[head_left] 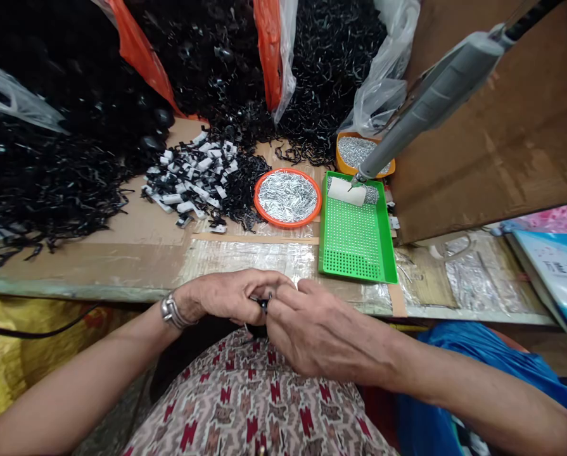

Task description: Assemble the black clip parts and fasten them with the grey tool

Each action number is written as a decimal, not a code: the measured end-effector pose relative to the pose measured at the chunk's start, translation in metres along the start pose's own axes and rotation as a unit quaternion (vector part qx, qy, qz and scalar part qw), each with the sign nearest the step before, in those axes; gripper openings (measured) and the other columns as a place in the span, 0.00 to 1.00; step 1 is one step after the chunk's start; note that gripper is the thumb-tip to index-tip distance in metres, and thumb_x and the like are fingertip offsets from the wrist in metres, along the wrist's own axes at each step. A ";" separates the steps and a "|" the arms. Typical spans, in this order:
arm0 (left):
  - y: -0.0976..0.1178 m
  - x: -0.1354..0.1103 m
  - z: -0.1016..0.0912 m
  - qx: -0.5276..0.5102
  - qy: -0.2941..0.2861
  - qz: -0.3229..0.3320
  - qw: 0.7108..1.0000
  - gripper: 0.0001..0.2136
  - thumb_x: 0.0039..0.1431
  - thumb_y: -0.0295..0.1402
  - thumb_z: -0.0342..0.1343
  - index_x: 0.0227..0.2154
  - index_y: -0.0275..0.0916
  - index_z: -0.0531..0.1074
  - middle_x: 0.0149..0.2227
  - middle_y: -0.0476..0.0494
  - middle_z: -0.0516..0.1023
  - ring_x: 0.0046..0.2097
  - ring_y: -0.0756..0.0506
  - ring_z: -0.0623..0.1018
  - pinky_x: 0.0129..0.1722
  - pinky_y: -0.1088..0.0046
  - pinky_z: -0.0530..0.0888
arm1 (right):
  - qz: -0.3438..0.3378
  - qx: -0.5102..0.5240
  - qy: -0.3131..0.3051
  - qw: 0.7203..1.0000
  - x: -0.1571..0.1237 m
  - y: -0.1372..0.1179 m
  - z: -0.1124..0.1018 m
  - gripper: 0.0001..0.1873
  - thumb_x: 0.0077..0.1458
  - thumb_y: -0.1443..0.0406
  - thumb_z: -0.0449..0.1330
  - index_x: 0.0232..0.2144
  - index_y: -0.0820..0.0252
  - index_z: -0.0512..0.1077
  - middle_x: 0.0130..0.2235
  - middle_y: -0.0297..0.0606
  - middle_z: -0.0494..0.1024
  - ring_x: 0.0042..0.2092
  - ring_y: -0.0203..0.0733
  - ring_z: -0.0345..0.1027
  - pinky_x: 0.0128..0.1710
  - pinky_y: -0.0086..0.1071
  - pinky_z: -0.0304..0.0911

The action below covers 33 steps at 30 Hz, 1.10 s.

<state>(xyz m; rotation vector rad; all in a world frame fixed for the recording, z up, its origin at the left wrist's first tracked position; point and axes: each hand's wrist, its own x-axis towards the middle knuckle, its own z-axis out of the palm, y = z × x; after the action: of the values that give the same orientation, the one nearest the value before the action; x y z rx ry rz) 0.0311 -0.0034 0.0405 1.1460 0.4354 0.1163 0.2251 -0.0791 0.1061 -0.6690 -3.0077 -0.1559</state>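
My left hand (pixel 238 296) and my right hand (pixel 306 323) meet at the table's front edge, above my lap. Between their closed fingers is a small black plastic part (pixel 262 303), mostly hidden, and its exact kind does not show. The left thumb and forefinger grip it from the left, while the right fingertips pinch at its other side. Straight ahead sits a red-rimmed round dish (pixel 319 201) full of thin silvery metal pins (pixel 287 196). To its left lies a pile of white and black plastic pieces (pixel 202 168).
A green perforated tray (pixel 354 237) holds a white roll (pixel 346 191) and small metal bits. Above it hangs a grey electric screwdriver (pixel 430 95). Behind stands an orange bowl of screws (pixel 358 152). Black parts (pixel 216 50) heap along the back; a blue book (pixel 554 272) lies right.
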 end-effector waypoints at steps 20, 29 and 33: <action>-0.018 0.023 0.020 0.237 0.505 0.202 0.805 0.16 0.55 0.29 0.64 0.48 0.41 0.80 0.53 0.37 0.79 0.56 0.36 0.78 0.55 0.61 0.78 | 0.431 0.799 0.235 0.346 0.027 0.027 0.063 0.15 0.54 0.60 0.63 0.22 0.58 0.64 0.19 0.24 0.64 0.20 0.28 0.54 0.20 0.25 0.51; -0.010 0.013 0.023 -0.133 0.387 0.071 0.910 0.18 0.47 0.29 0.70 0.43 0.35 0.77 0.34 0.48 0.79 0.28 0.49 0.80 0.25 0.77 0.78 | 0.498 0.465 0.411 0.605 -0.015 0.025 0.027 0.10 0.55 0.61 0.70 0.36 0.58 0.75 0.30 0.32 0.76 0.29 0.33 0.68 0.29 0.29 0.65; -0.012 0.014 0.027 -0.175 0.366 0.048 0.913 0.17 0.47 0.29 0.69 0.41 0.34 0.74 0.32 0.47 0.79 0.28 0.46 0.82 0.23 0.76 0.78 | 0.460 0.222 0.590 0.625 -0.039 0.072 0.033 0.22 0.59 0.61 0.66 0.55 0.50 0.69 0.56 0.41 0.71 0.59 0.47 0.69 0.54 0.43 0.68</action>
<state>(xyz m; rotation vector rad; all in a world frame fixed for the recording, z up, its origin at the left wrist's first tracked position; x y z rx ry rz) 0.0525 -0.0271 0.0345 0.7341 0.9787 0.6985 0.2898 -0.0265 0.0762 -1.2383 -1.1383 0.1577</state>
